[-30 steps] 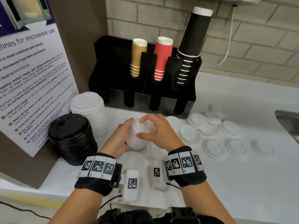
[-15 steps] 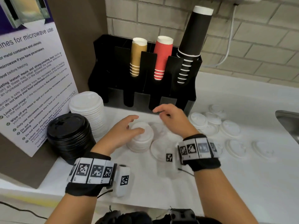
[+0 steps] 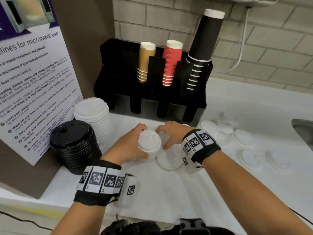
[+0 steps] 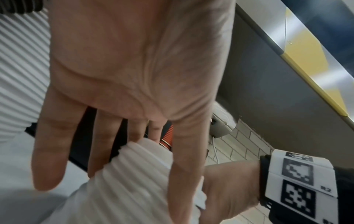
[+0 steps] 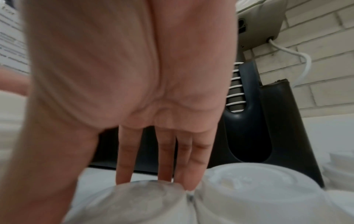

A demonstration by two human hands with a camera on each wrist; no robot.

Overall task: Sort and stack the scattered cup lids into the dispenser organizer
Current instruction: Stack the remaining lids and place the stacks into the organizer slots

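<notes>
Right now my left hand grips a short stack of white lids standing on the white desk, thumb on the near side and fingers curled round the far side. In the left wrist view the ribbed edges of that stack run under the fingers. My right hand reaches just beside it, its fingers bent down onto a single white lid; whether they pinch it or only touch it I cannot tell. In the right wrist view the fingers come down straight between two lids.

Another loose white lid lies flat just in front of the stack, and more scattered white lids lie further right on the desk.

Behind stands the black dispenser organizer, holding a gold cup stack, a red ribbed cup stack and a tall black cup stack. To the left sit a tall white lid stack and a black lid stack, touching each other.

On the poster at the far left I read "...lines for microwave use", "Limit your usage" and "Wipe off any mess or spill".
</notes>
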